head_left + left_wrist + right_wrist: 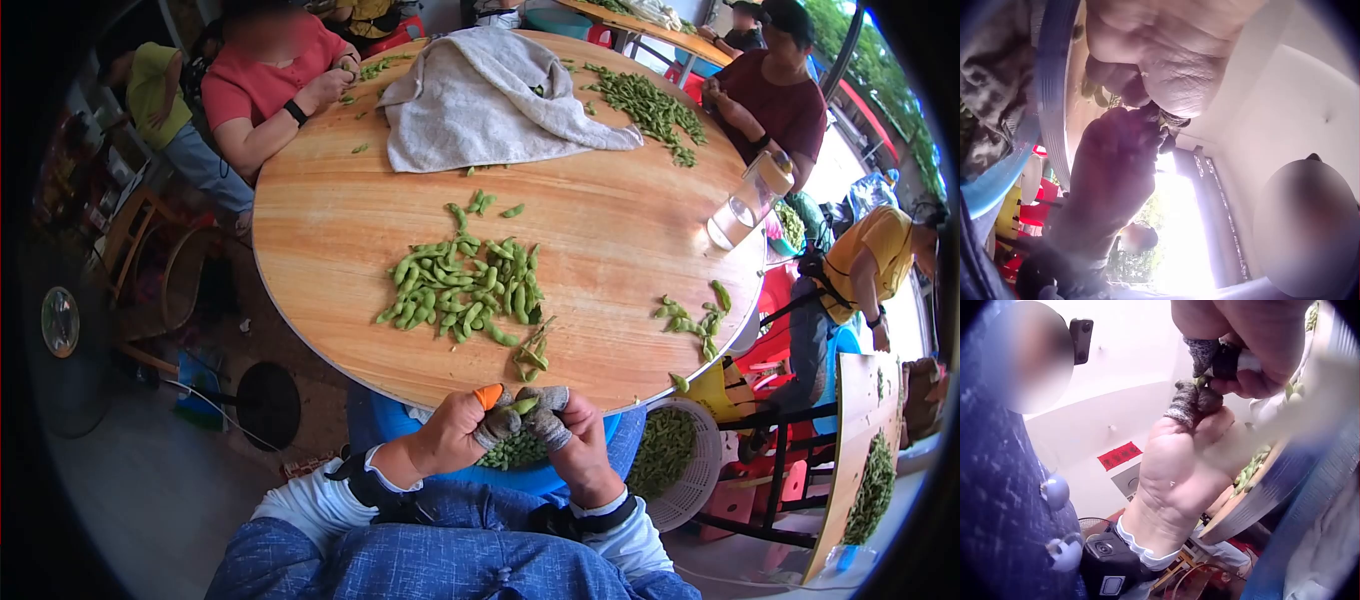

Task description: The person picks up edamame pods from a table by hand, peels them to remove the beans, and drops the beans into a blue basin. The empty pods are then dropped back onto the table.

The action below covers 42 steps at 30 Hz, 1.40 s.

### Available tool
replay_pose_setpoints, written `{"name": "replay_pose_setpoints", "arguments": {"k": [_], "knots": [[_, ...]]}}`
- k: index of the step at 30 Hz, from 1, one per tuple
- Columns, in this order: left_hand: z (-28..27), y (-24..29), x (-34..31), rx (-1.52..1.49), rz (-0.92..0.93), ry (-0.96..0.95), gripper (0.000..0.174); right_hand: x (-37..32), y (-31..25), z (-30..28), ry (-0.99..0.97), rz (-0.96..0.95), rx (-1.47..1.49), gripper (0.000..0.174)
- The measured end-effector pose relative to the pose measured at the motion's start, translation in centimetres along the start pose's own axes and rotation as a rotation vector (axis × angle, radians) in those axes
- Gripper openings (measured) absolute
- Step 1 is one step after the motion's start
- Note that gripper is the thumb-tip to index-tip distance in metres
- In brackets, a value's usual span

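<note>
Both hands meet at the round table's near edge, over a blue basin holding shelled green beans (512, 452). A green pod (523, 406) is pinched between them. The left hand (452, 430) wears an orange cover on one finger and grey cloth on the thumb; its fingertips grip the pod's left end. Grey cloth also wraps fingertips of the right hand (580, 440), which pinches the other end. In the right wrist view a bit of green (1201, 381) shows between the wrapped tips. A pile of pods (465, 285) lies on the table beyond the hands, with a withered sprig (533, 355) nearer.
A grey towel (480, 100) covers part of the table's far side. A clear bottle (745, 205) stands at the right, above a few pods (700, 322). A white basket (705, 460) of pods sits right of the basin. Several people are around the tables.
</note>
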<state>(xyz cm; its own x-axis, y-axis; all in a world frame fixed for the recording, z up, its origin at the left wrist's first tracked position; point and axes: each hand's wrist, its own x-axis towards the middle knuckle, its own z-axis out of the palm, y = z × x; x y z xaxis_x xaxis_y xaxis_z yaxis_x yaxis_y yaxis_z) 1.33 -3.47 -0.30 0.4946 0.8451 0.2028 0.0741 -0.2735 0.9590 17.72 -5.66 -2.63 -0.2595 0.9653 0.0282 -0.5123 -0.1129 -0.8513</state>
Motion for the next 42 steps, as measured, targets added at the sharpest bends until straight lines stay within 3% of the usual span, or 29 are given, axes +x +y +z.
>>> {"name": "replay_pose_setpoints", "arguments": {"k": [2,6,9,12,15,19,22,25,28,34,37,42], "knots": [[0.2,-1.1,-0.2,-0.091,0.008,0.022,0.017,0.0,0.3,0.0,-0.008,-0.021,-0.020,0.021],[0.6,-2.5,-1.2,-0.550,-0.343,0.111,0.038,0.2,0.3,0.2,-0.069,-0.038,-0.059,0.020],[0.3,-1.7,-0.8,-0.758,-0.500,0.123,0.032,0.4,0.3,-0.3,-0.063,0.015,-0.106,0.020],[-0.7,-0.7,-0.2,-0.350,-0.262,-0.066,0.022,0.5,0.1,-0.7,-0.038,0.068,-0.050,0.020],[-1.3,0.2,0.1,-0.034,-0.139,-0.201,0.020,0.5,-0.5,-0.7,-0.035,0.119,-0.054,0.021],[-1.5,0.0,-0.1,0.407,-0.019,-0.158,0.028,0.5,-2.2,0.9,0.034,0.220,-0.052,0.020],[-1.6,0.2,0.1,0.612,0.098,-0.138,0.036,0.2,-2.7,0.8,0.003,0.245,-0.049,0.023],[-1.5,0.0,0.1,0.694,0.133,-0.129,0.032,0.1,-2.6,0.6,0.012,0.270,-0.030,0.023],[-1.4,-0.1,0.3,0.729,0.239,-0.072,0.022,0.2,-2.6,0.6,0.010,0.266,-0.010,0.023],[-1.4,0.2,0.2,0.723,0.226,-0.108,0.030,0.5,-2.0,0.9,-0.007,0.265,-0.046,0.020],[-1.1,-0.1,0.0,0.510,0.144,-0.100,0.026,0.6,-2.1,0.8,-0.040,0.261,-0.021,0.019],[0.2,-0.9,-0.4,0.051,0.020,0.096,0.013,0.7,-1.2,1.0,-0.058,0.134,-0.048,0.018]]}}
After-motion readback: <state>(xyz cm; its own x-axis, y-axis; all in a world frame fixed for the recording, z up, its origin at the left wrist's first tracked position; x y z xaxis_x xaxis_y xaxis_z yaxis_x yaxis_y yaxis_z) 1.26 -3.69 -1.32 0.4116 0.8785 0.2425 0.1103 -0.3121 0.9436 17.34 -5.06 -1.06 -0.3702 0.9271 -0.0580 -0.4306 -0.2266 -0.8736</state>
